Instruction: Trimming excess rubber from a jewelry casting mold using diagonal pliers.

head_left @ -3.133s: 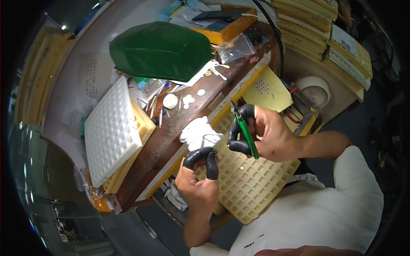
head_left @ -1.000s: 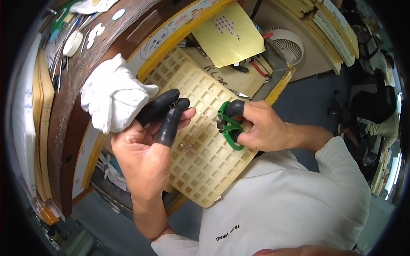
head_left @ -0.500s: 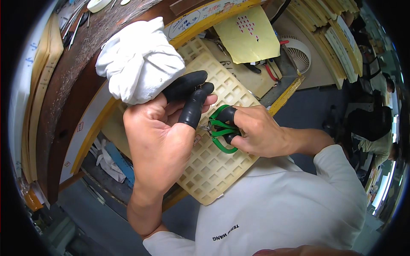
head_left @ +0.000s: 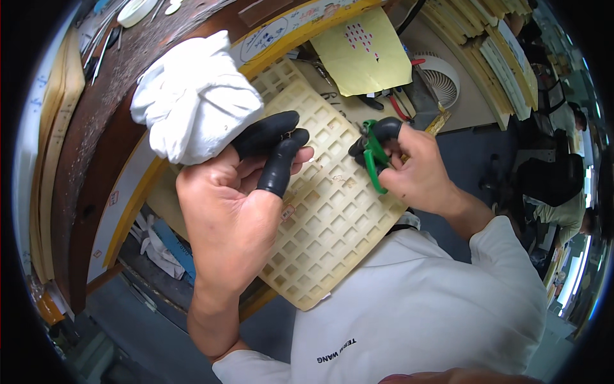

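Black finger cots cover the thumb and finger of my left hand (head_left: pixel 233 205), pinched together around a tiny gold-coloured piece (head_left: pixel 286 136). Too little of that piece shows to tell its kind. My left hand is over a cream tray with square pockets (head_left: pixel 308 299), beside a white cloth bundle (head_left: pixel 192 96). To the right, over the tray's far right edge, my right hand (head_left: pixel 416 169) grips green-handled scissors (head_left: pixel 373 160). Black cots are on its fingers too. Small gold-coloured bits (head_left: pixel 345 180) lie in several pockets of the tray.
Beyond the tray lie a yellow paper sheet (head_left: pixel 364 54), red-handled pliers (head_left: pixel 400 107) and a small white fan (head_left: pixel 437 80). A wooden bench edge (head_left: pixel 128 96) with thin tools runs along the left. Stacked boards (head_left: pixel 505 61) stand at the far right, with people behind.
My right hand has moved right and away from my left hand, carrying the scissors. My left hand keeps its pinch and shifts slightly left in view.
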`<state>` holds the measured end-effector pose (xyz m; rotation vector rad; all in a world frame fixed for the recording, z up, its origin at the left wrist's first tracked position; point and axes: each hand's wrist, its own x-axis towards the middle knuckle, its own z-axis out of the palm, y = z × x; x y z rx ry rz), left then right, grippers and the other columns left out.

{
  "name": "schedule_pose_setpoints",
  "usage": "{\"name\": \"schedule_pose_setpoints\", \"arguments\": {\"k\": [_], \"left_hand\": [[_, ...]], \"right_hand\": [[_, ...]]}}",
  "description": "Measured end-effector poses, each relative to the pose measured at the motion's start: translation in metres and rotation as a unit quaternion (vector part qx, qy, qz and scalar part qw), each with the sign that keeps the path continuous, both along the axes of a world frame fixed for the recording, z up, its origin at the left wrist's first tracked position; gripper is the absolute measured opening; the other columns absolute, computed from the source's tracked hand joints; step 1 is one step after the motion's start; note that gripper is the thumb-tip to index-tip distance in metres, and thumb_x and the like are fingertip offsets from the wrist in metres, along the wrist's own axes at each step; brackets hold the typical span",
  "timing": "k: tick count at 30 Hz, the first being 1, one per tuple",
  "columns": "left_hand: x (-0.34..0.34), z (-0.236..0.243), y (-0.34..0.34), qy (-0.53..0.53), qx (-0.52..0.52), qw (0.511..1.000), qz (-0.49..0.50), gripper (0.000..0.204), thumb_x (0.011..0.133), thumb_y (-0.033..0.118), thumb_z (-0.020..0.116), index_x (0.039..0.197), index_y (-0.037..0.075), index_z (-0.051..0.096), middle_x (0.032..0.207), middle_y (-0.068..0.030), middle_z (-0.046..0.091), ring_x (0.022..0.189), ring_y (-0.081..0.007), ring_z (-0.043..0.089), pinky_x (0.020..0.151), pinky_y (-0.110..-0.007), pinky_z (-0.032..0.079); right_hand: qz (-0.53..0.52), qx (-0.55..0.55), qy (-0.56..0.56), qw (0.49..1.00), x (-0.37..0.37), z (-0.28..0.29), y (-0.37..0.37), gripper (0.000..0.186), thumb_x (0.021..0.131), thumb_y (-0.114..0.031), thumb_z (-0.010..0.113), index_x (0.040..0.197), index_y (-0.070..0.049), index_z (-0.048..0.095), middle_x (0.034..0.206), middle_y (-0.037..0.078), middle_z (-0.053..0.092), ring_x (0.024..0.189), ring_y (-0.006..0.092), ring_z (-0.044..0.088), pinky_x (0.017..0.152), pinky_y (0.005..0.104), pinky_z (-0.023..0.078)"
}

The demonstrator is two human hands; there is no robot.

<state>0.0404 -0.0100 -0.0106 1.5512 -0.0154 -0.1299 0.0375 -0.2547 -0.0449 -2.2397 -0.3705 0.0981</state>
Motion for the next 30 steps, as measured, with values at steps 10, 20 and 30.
{"name": "schedule_pose_setpoints", "arguments": {"k": [10, 20, 30], "left_hand": [[-0.002, -0.012, -0.017, 0.020, 0.011, 1.000, -0.021, 0.026, 0.091, -0.011, 0.062, 0.117, -0.011, 0.066, 0.104, -0.0160, 0.072, 0.093, -0.0200, 0.073, 0.085, -0.030, 0.058], [-0.007, -0.029, -0.033, 0.002, 0.022, 0.991, -0.133, 0.049, 0.083, -0.018, 0.055, 0.131, -0.010, 0.057, 0.105, -0.0184, 0.073, 0.101, -0.0224, 0.073, 0.090, -0.032, 0.056], [-0.007, -0.022, -0.029, 0.013, -0.008, 0.992, -0.127, 0.044, 0.087, -0.017, 0.056, 0.131, -0.011, 0.056, 0.111, -0.0186, 0.070, 0.102, -0.0233, 0.072, 0.091, -0.033, 0.057]], "right_hand": [[-0.058, 0.178, 0.113, 0.976, -0.009, -0.018, -0.018, 0.034, 0.077, 0.011, 0.068, 0.109, 0.003, 0.061, 0.082, 0.002, 0.067, 0.069, 0.0040, 0.056, 0.060, 0.0204, 0.045], [-0.037, 0.343, 0.139, 0.928, -0.008, -0.018, 0.001, 0.045, 0.077, 0.016, 0.063, 0.119, 0.002, 0.056, 0.100, 0.004, 0.068, 0.086, 0.0053, 0.064, 0.068, 0.0185, 0.048], [0.011, 0.299, 0.060, 0.952, 0.002, -0.015, 0.010, 0.044, 0.075, 0.013, 0.065, 0.116, 0.000, 0.058, 0.091, 0.001, 0.069, 0.078, 0.0029, 0.061, 0.059, 0.0180, 0.040]]}}
